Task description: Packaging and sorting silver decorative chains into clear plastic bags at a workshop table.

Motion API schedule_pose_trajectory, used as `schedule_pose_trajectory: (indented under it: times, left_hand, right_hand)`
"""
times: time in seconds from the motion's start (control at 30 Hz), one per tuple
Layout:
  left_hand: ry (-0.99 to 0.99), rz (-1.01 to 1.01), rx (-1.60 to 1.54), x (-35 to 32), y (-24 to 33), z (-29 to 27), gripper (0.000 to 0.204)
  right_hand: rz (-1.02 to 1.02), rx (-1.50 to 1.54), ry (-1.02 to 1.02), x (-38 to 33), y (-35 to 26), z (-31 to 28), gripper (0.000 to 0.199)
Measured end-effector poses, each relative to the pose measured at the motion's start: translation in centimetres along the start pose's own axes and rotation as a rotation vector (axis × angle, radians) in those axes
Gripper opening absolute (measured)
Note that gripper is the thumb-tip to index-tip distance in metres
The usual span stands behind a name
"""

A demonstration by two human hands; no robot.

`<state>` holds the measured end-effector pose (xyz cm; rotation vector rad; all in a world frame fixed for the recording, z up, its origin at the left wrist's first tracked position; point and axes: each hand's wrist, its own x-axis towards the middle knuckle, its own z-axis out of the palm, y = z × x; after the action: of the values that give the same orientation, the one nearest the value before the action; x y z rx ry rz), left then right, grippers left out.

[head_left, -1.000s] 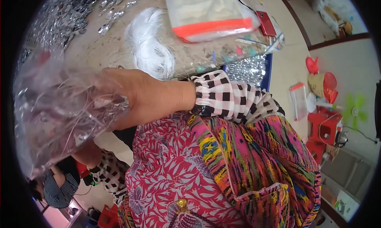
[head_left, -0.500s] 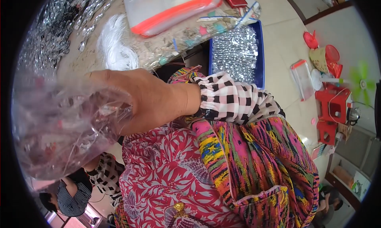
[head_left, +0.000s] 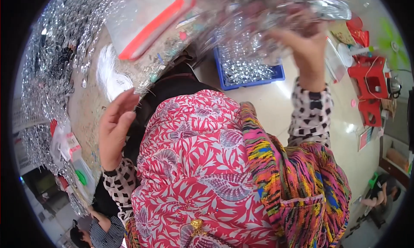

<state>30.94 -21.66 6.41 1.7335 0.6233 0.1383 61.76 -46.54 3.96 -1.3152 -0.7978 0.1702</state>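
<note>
At upper right, the right hand (head_left: 307, 47) clutches a clear crinkled plastic bag (head_left: 267, 19) above a blue plastic tray (head_left: 250, 73); the left hand (head_left: 114, 127), centre left, is open and empty.

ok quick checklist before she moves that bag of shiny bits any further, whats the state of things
1. Right hand grips the clear bag of shiny pieces: ok, held raised, though blurred.
2. Bag closed at its top: cannot tell.
3. Left hand free: ok, open, holding nothing, beside the table edge.
4. Blue tray below the bag on the floor: ok, already holds shiny pieces.
5. Pieces spilling from the bag: cannot tell, too blurred.
</note>
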Motion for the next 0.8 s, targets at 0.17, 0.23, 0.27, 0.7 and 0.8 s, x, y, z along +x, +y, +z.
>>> schedule_pose_trajectory:
  times: [0.17, 0.23, 0.27, 0.7, 0.8]
  left_hand:
    - [-0.123, -0.090, 0.093, 0.6, -2.1, 0.2, 0.044]
    - [-0.141, -0.107, 0.099, 0.8, -2.3, 0.4, 0.044]
    - [-0.153, -0.108, 0.118, 0.8, -2.6, 0.4, 0.043]
    - [-0.095, -0.231, 0.085, 1.1, -9.2, 0.0, 0.036]
    - [-0.006, -0.283, 0.215, 3.2, -11.0, 1.0, 0.039]
  right_hand:
    - [-0.140, -0.232, 0.311, 0.1, 1.7, -6.6, 0.036]
    - [-0.188, -0.283, 0.455, 0.1, 2.3, -7.0, 0.039]
    - [-0.187, -0.208, 0.542, -0.1, 3.4, -7.1, 0.042]
    - [0.843, 0.554, 0.969, -12.3, 27.9, -10.1, 0.021]
    - [0.875, 0.727, 1.032, -15.1, 35.9, -8.8, 0.025]
